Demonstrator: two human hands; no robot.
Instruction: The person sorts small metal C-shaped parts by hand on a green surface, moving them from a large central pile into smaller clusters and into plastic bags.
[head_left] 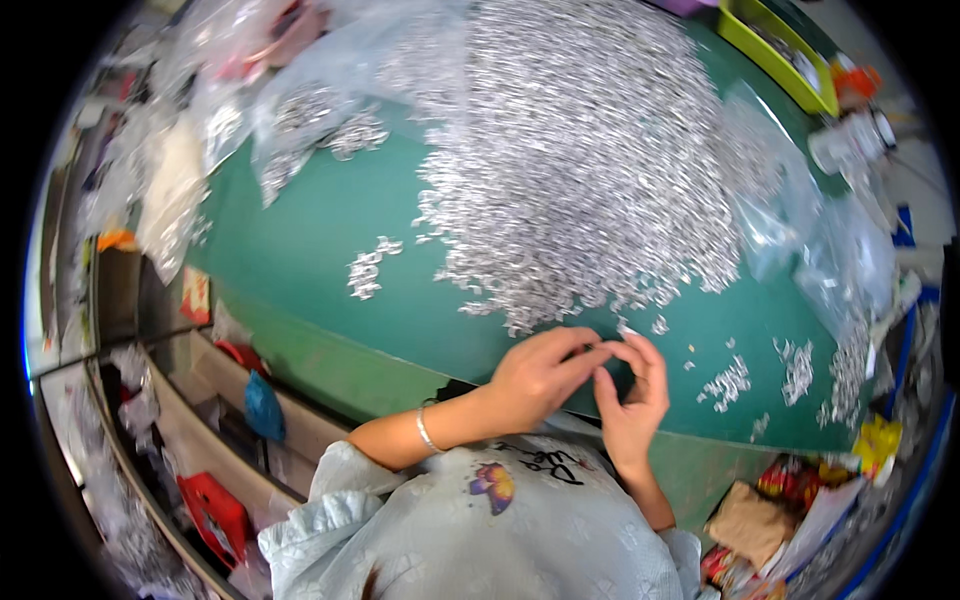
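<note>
The left hand [535, 375] and right hand [635, 395] meet fingertip to fingertip at the near edge of the green table [300, 240]. Each grip is pressed together, pinching a tiny silvery metal piece [608, 350], just below the big heap of small silver metal parts [580, 160].

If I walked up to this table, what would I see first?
First, the huge heap of tiny shiny silver metal pieces covering the far middle of the green table. Next, the left hand and right hand meet at the table's near edge, fingertips pinched together just below the heap; whatever is between them is too small to see. Clear plastic bags holding more pieces lie to the right.
</note>
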